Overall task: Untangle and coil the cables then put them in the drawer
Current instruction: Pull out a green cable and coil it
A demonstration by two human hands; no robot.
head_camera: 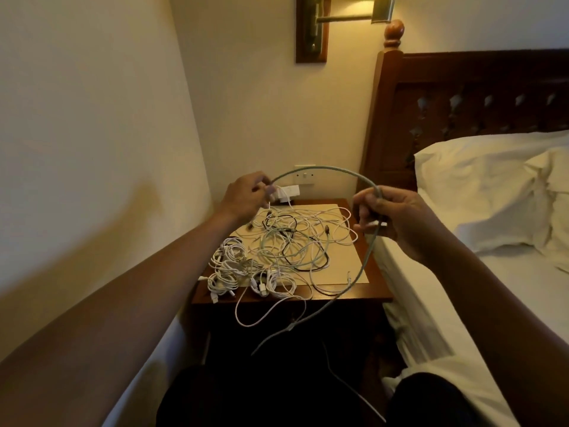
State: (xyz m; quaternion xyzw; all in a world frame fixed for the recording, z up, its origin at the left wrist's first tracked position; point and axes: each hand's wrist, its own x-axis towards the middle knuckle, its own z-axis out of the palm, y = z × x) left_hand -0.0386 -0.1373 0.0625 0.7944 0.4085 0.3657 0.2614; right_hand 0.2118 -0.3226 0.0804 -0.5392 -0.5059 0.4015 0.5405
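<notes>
I hold the grey cable (323,171) up at mid-frame, arched between my hands; my left hand (243,197) pinches one end with closed fingers (271,189), and my right hand (397,218) is closed around the other side of the arc, from where the cable drops past the lower right corner of the desk (375,291) and trails down into the dark gap at the bottom centre. The desk sits boxed in; the wall (92,149) runs close along its left edge, the bed (462,288) presses against its right edge, and the headboard (462,97) rises at upper right. Open room lies only above the desk and toward me. On the desk top lies the tangle of cables (295,241), white, grey and black, with bunched white cables (234,266) at its lower left; one white loop (264,315) hangs over the near edge. A wall lamp (311,29) hangs at top centre, a wall socket (304,174) behind the arc.
</notes>
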